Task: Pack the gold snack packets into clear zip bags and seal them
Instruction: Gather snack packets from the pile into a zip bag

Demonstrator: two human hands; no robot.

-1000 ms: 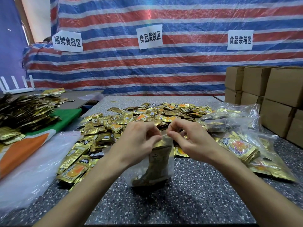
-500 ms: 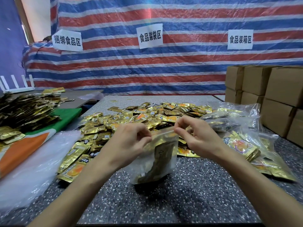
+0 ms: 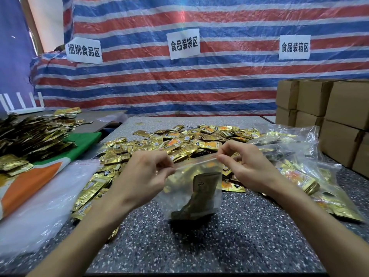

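A clear zip bag [image 3: 197, 188] holding gold snack packets stands upright on the speckled table [image 3: 229, 246], its bottom resting on the surface. My left hand [image 3: 143, 176] pinches the left end of its zip strip and my right hand [image 3: 245, 164] pinches the right end, so the top edge runs stretched between them. Behind the bag lies a wide heap of loose gold packets [image 3: 179, 142].
Filled clear bags [image 3: 299, 172] pile up at the right, with stacked cardboard boxes [image 3: 339, 116] behind them. Empty clear bags [image 3: 40, 200] lie at the left, beside an orange and green cloth [image 3: 50, 170] and another gold packet heap [image 3: 30, 136].
My hands have moved apart along the bag's top, from both near the middle to its two ends. The top edge is now drawn out flat.
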